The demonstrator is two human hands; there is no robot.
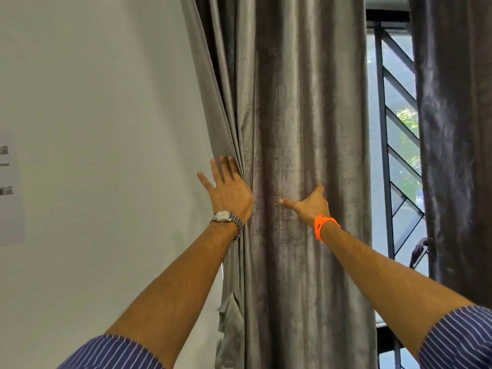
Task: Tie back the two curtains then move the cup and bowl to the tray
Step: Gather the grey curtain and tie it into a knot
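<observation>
A grey velvet curtain (292, 115) hangs in folds down the middle of the view. My left hand (229, 187), with a metal watch at the wrist, lies flat with spread fingers against the curtain's left edge by the wall. My right hand (311, 203), with an orange wristband, presses into the curtain's front, thumb pointing left and fingers sunk in a fold. A second, darker curtain (458, 129) hangs at the far right, with a dark tie-back loop (420, 251) at its left edge. Cup, bowl and tray are out of view.
A white wall (106, 129) fills the left side, with a paper sheet (10, 187) stuck on it. Between the curtains shows a window with a black metal grille (394, 129) and daylight behind.
</observation>
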